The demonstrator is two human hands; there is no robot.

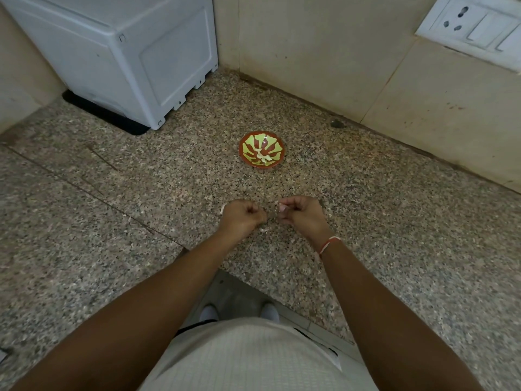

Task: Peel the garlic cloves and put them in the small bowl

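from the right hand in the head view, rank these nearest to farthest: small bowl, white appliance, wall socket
1. small bowl, straight ahead of the right hand on the granite counter, slightly to its left.
2. white appliance, in the far left corner of the counter.
3. wall socket, up on the wall at far right.

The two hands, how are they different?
The right hand has a red and white thread at its wrist; the left hand has none. The right hand pinches a pale garlic clove at its fingertips; whatever the left hand holds is mostly hidden. Both are curled and sit close together over the speckled counter, nearer than the bowl.
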